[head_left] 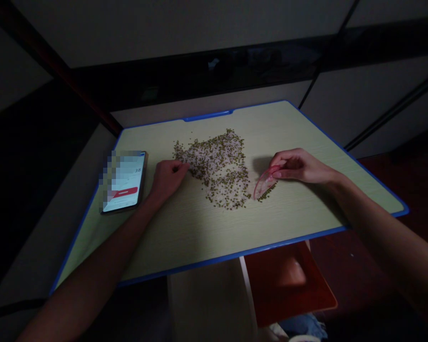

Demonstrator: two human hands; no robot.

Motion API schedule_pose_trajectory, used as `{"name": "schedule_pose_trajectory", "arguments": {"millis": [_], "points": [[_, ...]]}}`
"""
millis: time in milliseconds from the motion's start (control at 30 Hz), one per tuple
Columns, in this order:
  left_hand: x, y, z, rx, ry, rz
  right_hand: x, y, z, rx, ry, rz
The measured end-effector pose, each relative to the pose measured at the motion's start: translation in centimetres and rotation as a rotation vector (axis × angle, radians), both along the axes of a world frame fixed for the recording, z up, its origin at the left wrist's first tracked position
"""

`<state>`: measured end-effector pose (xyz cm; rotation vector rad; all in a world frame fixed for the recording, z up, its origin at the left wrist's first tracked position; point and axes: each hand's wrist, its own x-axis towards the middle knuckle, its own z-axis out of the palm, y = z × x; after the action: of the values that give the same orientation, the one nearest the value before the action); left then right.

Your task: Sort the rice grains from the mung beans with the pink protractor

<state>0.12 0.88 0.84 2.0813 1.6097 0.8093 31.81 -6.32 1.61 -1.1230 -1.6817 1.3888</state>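
Observation:
A spread pile of small green beans mixed with pale grains (pixel 217 156) lies on the middle of a low table (pixel 185 242) with a blue edge. At the pile's left side rests my left hand (pixel 168 178), its fingers curled closed; whatever they hold, if anything, is hidden. To the right of the pile, my right hand (pixel 301 166) pinches a thin, translucent pink curved plastic piece (pixel 262 185) between thumb and fingers. The lower edge of that piece is at the tabletop, and a few green beans (pixel 267 194) lie right beside it.
On the table's left side lies a phone (pixel 124 183) with its screen lit, partly blurred out. A blue handle (pixel 209 116) sits on the far edge. Behind stands a pale cabinet (pixel 199 28) with a dark band. Below the near edge is an orange-red surface (pixel 288 285).

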Motion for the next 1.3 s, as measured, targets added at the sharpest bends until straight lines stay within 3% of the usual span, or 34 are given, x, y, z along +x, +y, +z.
{"name": "schedule_pose_trajectory", "arguments": {"millis": [467,1133,1300], "points": [[0.02,0.02,-0.09,0.008,0.008,0.007,0.16,0.23,-0.13,0.021,-0.017,-0.085],[0.22,-0.28,0.35,-0.008,0.002,0.012,0.00,0.03,0.25,-0.006,-0.006,-0.075],[0.25,-0.32,0.42,-0.006,0.010,0.012,0.04,0.10,0.07,0.052,-0.002,-0.094]]}}
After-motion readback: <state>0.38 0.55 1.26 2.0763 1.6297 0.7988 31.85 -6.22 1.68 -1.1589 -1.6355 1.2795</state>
